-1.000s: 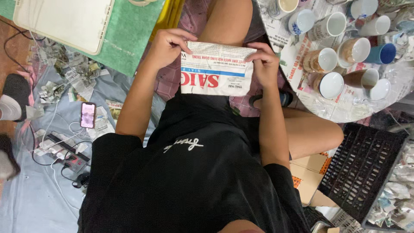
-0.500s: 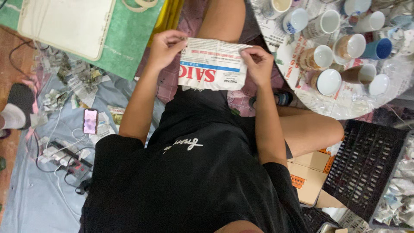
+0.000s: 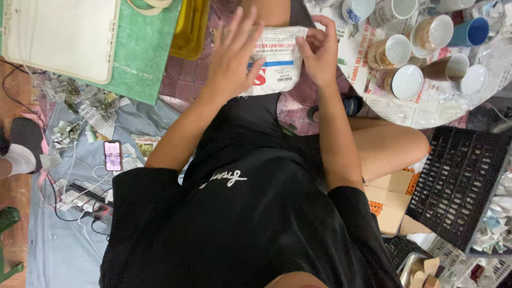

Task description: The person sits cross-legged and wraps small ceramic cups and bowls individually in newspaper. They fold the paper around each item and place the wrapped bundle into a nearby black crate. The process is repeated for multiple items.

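Two hands on a folded newspaper (image 3: 274, 64), left hand (image 3: 233, 56) flat with fingers spread, right hand (image 3: 319, 50) seemingly pinching its edge, mugs (image 3: 421, 53) nearby.

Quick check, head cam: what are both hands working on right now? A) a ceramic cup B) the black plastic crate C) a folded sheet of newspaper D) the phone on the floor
C: the left hand lies flat with fingers spread over the folded sheet of newspaper, while the right hand grips its other edge; the cups, phone and black crate lie apart, untouched.
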A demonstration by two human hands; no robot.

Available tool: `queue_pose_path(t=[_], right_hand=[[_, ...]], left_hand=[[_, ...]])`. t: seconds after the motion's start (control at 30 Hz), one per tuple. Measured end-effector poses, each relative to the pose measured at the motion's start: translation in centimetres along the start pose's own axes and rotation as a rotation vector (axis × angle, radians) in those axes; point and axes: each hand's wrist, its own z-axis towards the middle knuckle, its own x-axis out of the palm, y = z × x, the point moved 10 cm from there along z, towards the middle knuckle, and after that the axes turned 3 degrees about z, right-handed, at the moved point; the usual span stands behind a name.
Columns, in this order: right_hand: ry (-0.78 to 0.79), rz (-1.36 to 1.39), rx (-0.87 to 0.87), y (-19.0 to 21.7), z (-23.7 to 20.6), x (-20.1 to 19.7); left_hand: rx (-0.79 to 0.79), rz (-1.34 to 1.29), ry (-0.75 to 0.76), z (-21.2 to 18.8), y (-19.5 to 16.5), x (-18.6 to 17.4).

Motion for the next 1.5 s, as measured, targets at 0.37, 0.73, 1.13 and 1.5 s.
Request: queue_pose_path(t=[0.37,0.73,1.13,1.5], right_hand=[[0.159,-0.655,-0.185,0.3,-2.5,9.1],[-0.003,-0.251,-0.108,-2.2,-3.5,7.7],[0.005,-0.073,0.145,-3.3,-2.5,7.6],[-0.207,0.145,0.193,-3.1,-0.9,5.2]], left_hand=[[-0.077,-0.092,0.109,-1.4,1.5,6.1],[-0.243,-0.494,-0.01,-4.0,5.5,7.6],[-0.42,-0.667,0.029,-4.5,6.2,7.5],[-0.318,-0.395,-0.099,-1.9,5.3,3.8]])
